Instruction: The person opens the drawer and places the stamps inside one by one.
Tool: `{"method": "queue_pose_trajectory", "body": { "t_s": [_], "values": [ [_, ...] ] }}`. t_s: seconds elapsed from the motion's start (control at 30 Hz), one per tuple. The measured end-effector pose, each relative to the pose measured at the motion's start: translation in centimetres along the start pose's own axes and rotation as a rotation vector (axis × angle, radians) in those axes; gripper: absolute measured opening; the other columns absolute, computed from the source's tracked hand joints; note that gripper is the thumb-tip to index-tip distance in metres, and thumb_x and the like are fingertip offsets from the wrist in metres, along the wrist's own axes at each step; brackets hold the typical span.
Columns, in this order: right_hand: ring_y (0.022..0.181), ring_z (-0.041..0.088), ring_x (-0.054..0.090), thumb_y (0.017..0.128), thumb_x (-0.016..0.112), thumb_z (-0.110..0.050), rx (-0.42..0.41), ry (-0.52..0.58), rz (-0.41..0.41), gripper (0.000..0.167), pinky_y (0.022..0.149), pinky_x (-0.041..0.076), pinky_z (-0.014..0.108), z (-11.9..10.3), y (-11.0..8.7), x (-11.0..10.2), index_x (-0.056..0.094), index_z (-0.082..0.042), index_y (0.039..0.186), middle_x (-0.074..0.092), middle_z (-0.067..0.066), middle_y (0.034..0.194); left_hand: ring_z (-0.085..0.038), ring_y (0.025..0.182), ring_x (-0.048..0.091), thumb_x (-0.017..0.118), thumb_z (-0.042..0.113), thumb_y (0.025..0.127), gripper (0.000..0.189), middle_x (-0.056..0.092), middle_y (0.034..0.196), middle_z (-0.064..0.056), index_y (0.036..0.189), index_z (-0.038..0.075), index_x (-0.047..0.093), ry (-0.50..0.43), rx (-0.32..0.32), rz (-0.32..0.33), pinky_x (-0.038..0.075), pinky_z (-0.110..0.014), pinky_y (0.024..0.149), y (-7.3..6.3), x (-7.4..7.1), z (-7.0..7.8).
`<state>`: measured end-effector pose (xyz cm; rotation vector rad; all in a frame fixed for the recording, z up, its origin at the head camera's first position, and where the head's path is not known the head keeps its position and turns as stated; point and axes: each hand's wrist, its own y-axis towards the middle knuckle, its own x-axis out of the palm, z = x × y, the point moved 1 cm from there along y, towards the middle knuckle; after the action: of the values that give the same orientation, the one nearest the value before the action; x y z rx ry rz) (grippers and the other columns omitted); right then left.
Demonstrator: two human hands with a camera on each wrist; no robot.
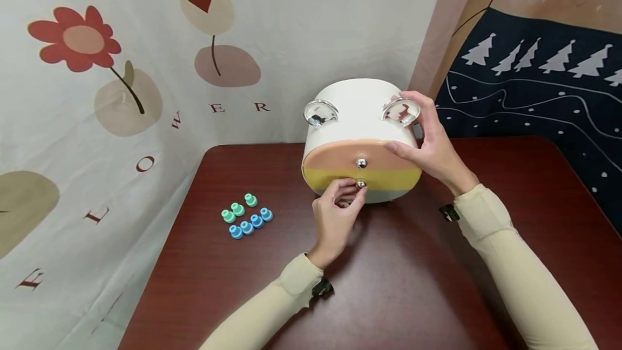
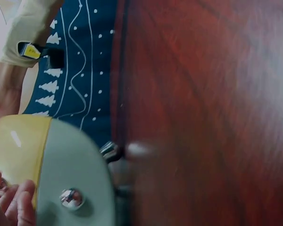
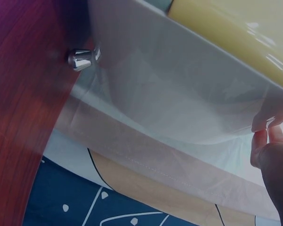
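A white oval drawer cabinet (image 1: 366,107) stands at the back of the table, with orange, yellow and grey-green drawer fronts and silver knobs. Thumb and fingers of my left hand (image 1: 337,220) pinch the knob (image 1: 360,183) of the yellow drawer (image 1: 323,178). In the right wrist view the yellow front stands out past the white shell. My right hand (image 1: 434,147) grips the cabinet's upper right side, its thumb on the orange drawer front (image 1: 340,154) and its fingers behind a silver half-dome (image 1: 402,111). The grey-green drawer's knob (image 2: 72,199) shows in the left wrist view.
Left of the cabinet, several green pegs (image 1: 237,209) and several blue pegs (image 1: 247,227) stand in two rows on the dark red table (image 1: 389,296). Behind the table hang a flower-printed cloth (image 1: 291,26) and a navy cloth with white trees (image 1: 529,91).
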<state>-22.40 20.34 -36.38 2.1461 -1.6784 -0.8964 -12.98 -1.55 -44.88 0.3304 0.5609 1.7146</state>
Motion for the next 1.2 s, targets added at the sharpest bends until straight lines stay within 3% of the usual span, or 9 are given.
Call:
{"method": "queue_pose_trajectory", "body": {
  "t_s": [0.2, 0.37, 0.8, 0.93, 1.2],
  "values": [
    [0.139, 0.024, 0.048, 0.085, 0.081, 0.002, -0.007, -0.002, -0.008, 0.091, 0.109, 0.044, 0.03, -0.2, 0.3, 0.2, 0.037, -0.015, 0.163, 0.047, 0.005, 0.163, -0.02, 0.071, 0.075, 0.085, 0.006, 0.094, 0.014, 0.082, 0.094, -0.005, 0.105, 0.004, 0.076, -0.069, -0.032, 0.085, 0.052, -0.019, 0.063, -0.3, 0.9, -0.5],
    [0.141, 0.025, 0.047, 0.085, 0.081, 0.002, -0.015, 0.001, -0.008, 0.091, 0.111, 0.043, 0.032, -0.3, 0.4, 0.1, 0.037, -0.014, 0.163, 0.046, 0.005, 0.164, -0.021, 0.065, 0.069, 0.087, 0.007, 0.093, 0.015, 0.081, 0.094, -0.006, 0.103, 0.004, 0.077, -0.131, -0.073, 0.156, 0.053, -0.022, 0.061, -0.5, 1.7, -0.5],
    [0.141, 0.025, 0.047, 0.086, 0.08, 0.002, 0.0, 0.002, 0.001, 0.09, 0.111, 0.043, 0.031, 0.0, 0.2, 0.2, 0.037, -0.014, 0.163, 0.045, 0.004, 0.164, -0.021, 0.065, 0.068, 0.088, 0.004, 0.087, 0.014, 0.078, 0.088, -0.004, 0.094, 0.004, 0.077, -0.127, -0.09, 0.252, 0.059, -0.029, 0.062, -0.3, 2.5, -0.7],
    [0.142, 0.024, 0.045, 0.086, 0.08, 0.0, 0.014, -0.006, -0.003, 0.09, 0.114, 0.042, 0.032, 0.0, 0.2, 0.3, 0.036, -0.015, 0.164, 0.044, 0.004, 0.165, -0.02, 0.064, 0.069, 0.088, 0.003, 0.087, 0.014, 0.077, 0.087, -0.003, 0.094, 0.005, 0.076, -0.098, -0.079, 0.247, 0.058, -0.027, 0.061, -0.7, 2.4, -0.8],
    [0.142, 0.024, 0.045, 0.086, 0.081, -0.002, 0.035, -0.026, -0.009, 0.091, 0.12, 0.038, 0.036, -0.2, 0.2, 0.1, 0.036, -0.017, 0.164, 0.041, 0.003, 0.163, -0.017, 0.062, 0.072, 0.089, 0.005, 0.088, 0.017, 0.079, 0.085, 0.0, 0.097, 0.006, 0.075, -0.044, -0.036, 0.176, 0.054, -0.022, 0.056, -2.5, 1.3, -0.1]
  ]
}}
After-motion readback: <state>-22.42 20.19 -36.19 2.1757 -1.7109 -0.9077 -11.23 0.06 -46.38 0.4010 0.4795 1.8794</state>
